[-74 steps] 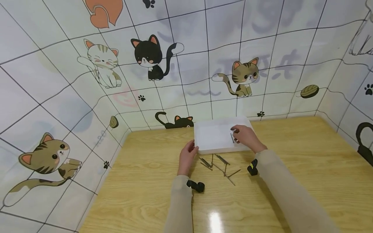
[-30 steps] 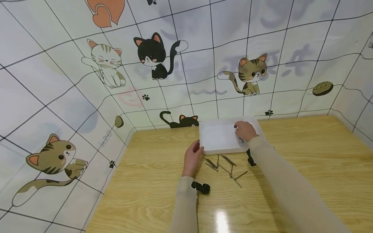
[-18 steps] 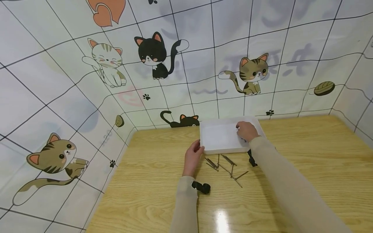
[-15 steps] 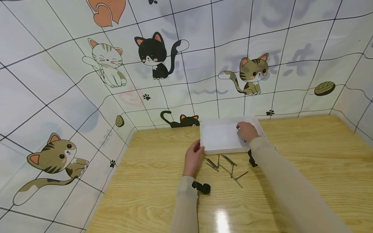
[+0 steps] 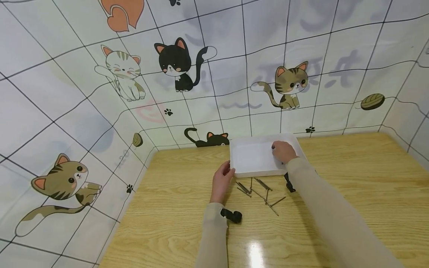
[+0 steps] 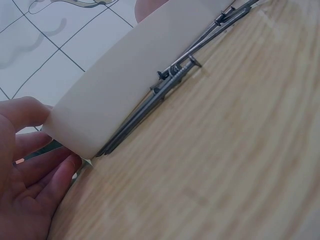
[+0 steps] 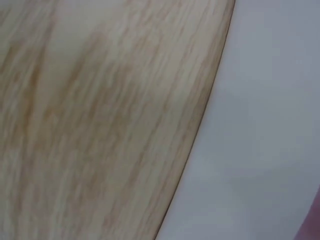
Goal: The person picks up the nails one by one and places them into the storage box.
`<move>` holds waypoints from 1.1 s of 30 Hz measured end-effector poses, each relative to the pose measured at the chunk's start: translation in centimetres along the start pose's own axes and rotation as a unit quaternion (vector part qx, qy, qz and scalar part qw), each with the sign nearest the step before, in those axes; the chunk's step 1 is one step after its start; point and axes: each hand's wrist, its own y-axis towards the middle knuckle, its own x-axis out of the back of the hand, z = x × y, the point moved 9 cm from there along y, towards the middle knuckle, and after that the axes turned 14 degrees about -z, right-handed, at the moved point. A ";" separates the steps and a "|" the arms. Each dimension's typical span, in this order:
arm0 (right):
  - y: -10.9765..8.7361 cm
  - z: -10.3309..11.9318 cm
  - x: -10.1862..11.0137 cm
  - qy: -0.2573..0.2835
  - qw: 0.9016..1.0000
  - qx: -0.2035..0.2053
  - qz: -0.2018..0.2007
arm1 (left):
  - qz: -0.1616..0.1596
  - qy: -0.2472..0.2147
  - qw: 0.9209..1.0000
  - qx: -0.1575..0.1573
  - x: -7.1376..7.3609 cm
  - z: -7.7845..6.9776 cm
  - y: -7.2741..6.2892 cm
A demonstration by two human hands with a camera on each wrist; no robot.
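We see a white wall point(image 5: 228, 22) with dark grid lines. On it we find a white cat point(image 5: 123, 73) beside a black cat point(image 5: 175, 63), a tabby point(image 5: 289, 83) to their right, and an orange heart point(image 5: 130, 11) above. We note a yarn ball point(image 5: 372, 101) farther right. Below, we have the wood-grained table point(image 5: 161, 223).

The wall point(image 5: 231, 89) is done in white, crossed by wobbly black grid lines point(image 5: 53, 121) and dotted with cartoon cats point(image 5: 174, 59) in black, white and striped brown, plus an orange heart point(image 5: 117, 20). The desk point(image 5: 174, 223) is finished in yellowish woodgrain. Box point(image 5: 251, 154) is done plain white, nails point(image 6: 150, 107) are seen in dark grey, sleeves point(image 5: 212, 238) solid beige.
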 end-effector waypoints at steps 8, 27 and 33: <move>-0.6 0.4 1.9 -0.008 1.000 0.017 -0.014 | 0.002 0.002 1.000 -0.002 -0.5 -0.3 -0.3; -6.8 5.6 7.8 0.092 0.991 0.081 -0.059 | -0.001 0.008 1.000 0.000 0.4 -0.2 -0.2; -9.6 5.8 6.8 0.165 0.983 0.067 -0.038 | 0.002 0.004 1.000 0.003 0.1 0.0 -0.1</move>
